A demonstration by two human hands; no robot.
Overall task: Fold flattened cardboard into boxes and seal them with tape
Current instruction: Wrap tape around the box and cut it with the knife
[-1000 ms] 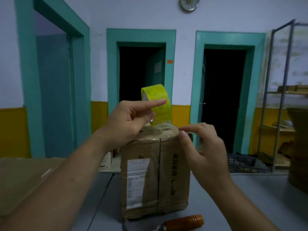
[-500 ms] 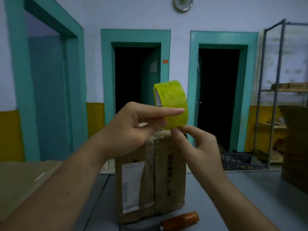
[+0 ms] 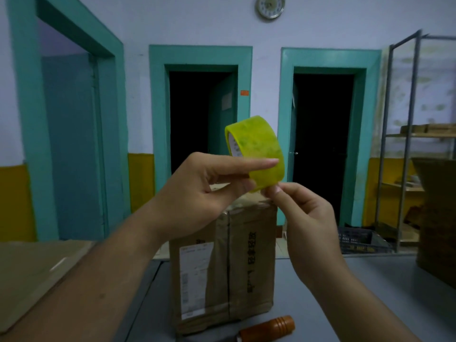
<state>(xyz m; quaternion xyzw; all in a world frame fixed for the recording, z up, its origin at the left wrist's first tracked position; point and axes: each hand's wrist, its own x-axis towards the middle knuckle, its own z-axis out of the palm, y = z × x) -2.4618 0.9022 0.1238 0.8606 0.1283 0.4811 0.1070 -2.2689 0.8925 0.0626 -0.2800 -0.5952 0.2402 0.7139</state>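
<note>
The left hand (image 3: pixel 197 193) has a closed grip on the light, sticky tape (image 3: pixel 256 149) above the box (image 3: pixel 222 267), and the right hand (image 3: pixel 306 220) pinches its low edge, likely the best place to pull.

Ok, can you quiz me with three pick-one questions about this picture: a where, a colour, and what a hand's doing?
1. Where's the orange-handled tool? A on the table before the box B on the box C in a hand
2. The tape roll's colour? A red B white C yellow
3. The left hand is: A flat B holding the tape roll C waving
Answers: A, it lies at the box's foot; C, it looks yellow; B, fingers grip it.
</note>
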